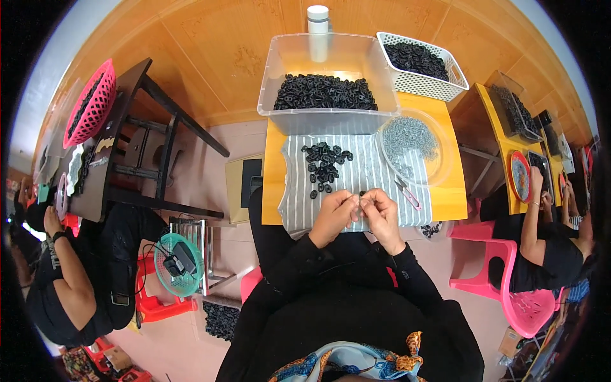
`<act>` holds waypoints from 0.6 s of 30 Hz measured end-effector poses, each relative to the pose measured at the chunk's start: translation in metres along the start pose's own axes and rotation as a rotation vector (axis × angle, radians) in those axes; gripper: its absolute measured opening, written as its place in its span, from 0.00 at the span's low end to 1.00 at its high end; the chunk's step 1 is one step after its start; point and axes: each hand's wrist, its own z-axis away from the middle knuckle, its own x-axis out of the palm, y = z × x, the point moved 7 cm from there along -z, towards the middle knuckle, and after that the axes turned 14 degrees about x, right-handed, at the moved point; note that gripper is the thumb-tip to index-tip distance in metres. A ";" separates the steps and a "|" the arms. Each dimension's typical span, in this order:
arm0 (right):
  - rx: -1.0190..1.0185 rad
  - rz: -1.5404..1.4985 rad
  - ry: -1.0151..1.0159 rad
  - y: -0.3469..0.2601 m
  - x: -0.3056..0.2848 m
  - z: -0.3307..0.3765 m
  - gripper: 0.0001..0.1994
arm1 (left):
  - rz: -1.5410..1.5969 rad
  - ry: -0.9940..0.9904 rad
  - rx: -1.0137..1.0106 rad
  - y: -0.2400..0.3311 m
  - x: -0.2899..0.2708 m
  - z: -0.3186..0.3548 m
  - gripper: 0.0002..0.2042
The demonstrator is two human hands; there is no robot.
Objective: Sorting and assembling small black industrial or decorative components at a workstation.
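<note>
My left hand and my right hand meet above the front edge of a grey striped cloth. Both are closed in a pinch, fingertips nearly touching. Between them shows a sliver of something small and pale, too tiny to name; a dark bit peeks out behind the right fingers. Just beyond the left hand lies a loose pile of small black oval pieces. A round clear dish of small silvery metal pieces stands at the right. Small pink-handled scissors rest beside the right hand.
A clear plastic bin with black pieces stands at the back, a white basket right of it, a white bottle behind. People work at both sides, by a dark table and a pink chair. A green basket sits lower left.
</note>
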 end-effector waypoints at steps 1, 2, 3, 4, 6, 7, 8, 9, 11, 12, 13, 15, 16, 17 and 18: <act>-0.039 0.073 0.017 -0.004 0.000 0.000 0.03 | -0.008 0.005 -0.007 0.000 0.000 -0.001 0.09; -0.040 0.069 0.020 -0.006 0.001 0.000 0.03 | -0.011 0.002 -0.009 -0.001 0.002 -0.002 0.09; -0.271 0.343 0.115 -0.025 0.003 0.007 0.02 | 0.029 0.028 -0.030 -0.005 0.004 -0.004 0.10; -0.501 0.618 0.212 -0.041 0.009 0.016 0.02 | 0.069 0.054 -0.052 -0.006 0.006 -0.005 0.10; -0.551 0.676 0.230 -0.046 0.009 0.016 0.03 | 0.125 0.080 -0.096 -0.007 0.006 -0.006 0.10; -0.603 0.736 0.244 -0.048 0.010 0.018 0.03 | 0.183 0.108 -0.138 -0.008 0.007 -0.007 0.09; -0.602 0.736 0.248 -0.048 0.008 0.018 0.03 | 0.181 0.105 -0.139 -0.008 0.010 -0.007 0.09; -0.596 0.720 0.256 -0.046 0.005 0.018 0.04 | 0.183 0.103 -0.133 -0.007 0.012 -0.008 0.09; -0.589 0.699 0.261 -0.045 0.003 0.019 0.04 | 0.181 0.105 -0.129 -0.008 0.013 -0.007 0.09; -0.608 0.725 0.255 -0.046 0.003 0.019 0.03 | 0.173 0.107 -0.116 -0.010 0.013 -0.007 0.08; -0.628 0.752 0.252 -0.046 0.004 0.019 0.02 | 0.165 0.106 -0.103 -0.010 0.012 -0.008 0.08; -0.554 0.647 0.239 -0.042 0.000 0.018 0.01 | 0.127 0.108 -0.072 -0.009 0.011 -0.007 0.08; -0.483 0.545 0.223 -0.038 -0.003 0.016 0.01 | 0.093 0.110 -0.038 -0.007 0.011 -0.008 0.08; -0.482 0.544 0.226 -0.033 -0.005 0.016 0.01 | 0.091 0.108 -0.040 -0.007 0.012 -0.008 0.08; -0.328 0.377 0.199 -0.016 -0.013 0.008 0.02 | 0.061 0.117 0.003 -0.004 0.012 -0.009 0.08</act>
